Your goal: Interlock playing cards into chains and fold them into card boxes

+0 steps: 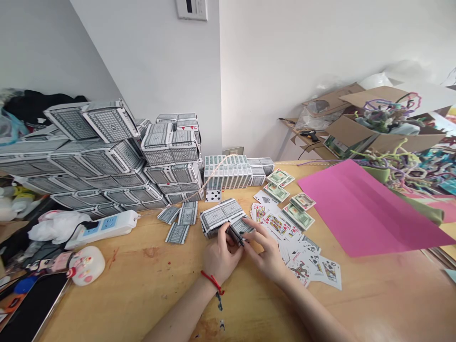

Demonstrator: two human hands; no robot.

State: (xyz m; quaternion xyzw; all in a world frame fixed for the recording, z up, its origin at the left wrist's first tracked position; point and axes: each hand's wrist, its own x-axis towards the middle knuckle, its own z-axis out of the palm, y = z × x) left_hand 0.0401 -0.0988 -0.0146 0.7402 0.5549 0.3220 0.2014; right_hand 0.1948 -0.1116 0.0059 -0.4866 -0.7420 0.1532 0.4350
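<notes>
My left hand [220,256], with a red string at the wrist, is closed around a thin black pen-like tool [235,234] at the near side of a small block built from playing cards [221,216]. Touching the same block from the right, my right hand [265,254] rests with its fingers pinched toward the tool's tip. Loose face-up cards [302,256] lie spread just right of both hands. A few face-down cards [180,223] lie left of the block.
A large stack of card-built blocks [107,156] fills the back left. A row of decks [230,173] stands behind. Small green card stacks [297,209], a pink sheet [359,209], a white power strip [103,228] and cardboard boxes of pipe cleaners [388,123] surround the wooden table [149,289].
</notes>
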